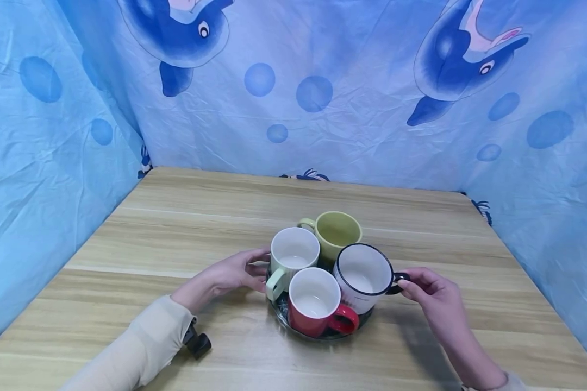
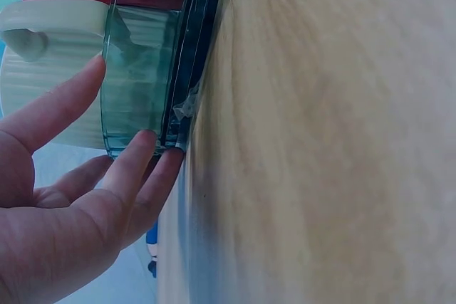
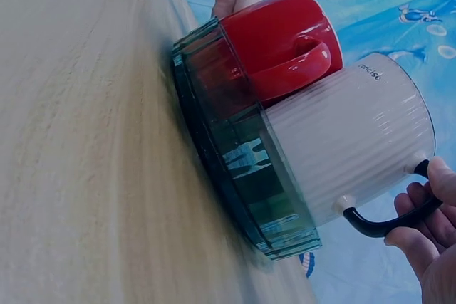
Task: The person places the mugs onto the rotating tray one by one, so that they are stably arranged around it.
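Observation:
A round tray with clear green walls (image 3: 292, 236) and a dark base stands on the table with several mugs in it. My right hand (image 1: 437, 301) pinches the black handle of the white, black-rimmed mug (image 1: 354, 296), which sits at the tray's right side. My left hand (image 2: 78, 197) rests its fingertips against the tray's wall at the left, beside the pale green mug (image 1: 283, 260); its fingers are spread and loosely bent. At the front is a red mug (image 1: 308, 320), handle to the right. An olive-green mug (image 1: 339, 247) stands at the back. All the mugs are upright.
The wooden table (image 1: 215, 212) reaches back to a blue curtain (image 1: 352, 141) printed with dolphins, which also hangs at both sides. A black device (image 1: 197, 342) is strapped on the left wrist, near the tabletop. Dark tassels lie along the table's far edge.

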Demonstrator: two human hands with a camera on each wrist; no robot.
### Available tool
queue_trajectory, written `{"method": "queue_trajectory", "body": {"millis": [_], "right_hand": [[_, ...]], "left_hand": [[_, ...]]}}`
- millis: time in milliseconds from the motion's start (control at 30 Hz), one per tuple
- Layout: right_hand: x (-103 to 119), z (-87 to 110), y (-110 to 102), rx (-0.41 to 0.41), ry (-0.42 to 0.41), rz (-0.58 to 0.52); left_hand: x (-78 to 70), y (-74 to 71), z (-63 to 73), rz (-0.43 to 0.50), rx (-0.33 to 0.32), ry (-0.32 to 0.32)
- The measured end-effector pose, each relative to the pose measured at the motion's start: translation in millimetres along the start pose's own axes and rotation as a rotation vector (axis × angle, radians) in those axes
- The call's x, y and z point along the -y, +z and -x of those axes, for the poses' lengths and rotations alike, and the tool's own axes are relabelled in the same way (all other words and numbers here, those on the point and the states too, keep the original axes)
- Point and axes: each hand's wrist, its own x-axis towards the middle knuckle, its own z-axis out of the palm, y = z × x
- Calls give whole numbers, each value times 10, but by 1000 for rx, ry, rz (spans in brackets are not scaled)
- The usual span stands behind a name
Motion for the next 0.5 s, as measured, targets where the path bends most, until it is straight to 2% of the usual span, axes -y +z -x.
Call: {"method": "queue_trajectory", "body": {"millis": [500], "right_hand": [[-101,-1,44,43,29,73]], "left_hand": [[-10,-3,-1,-8,5,2]]}}
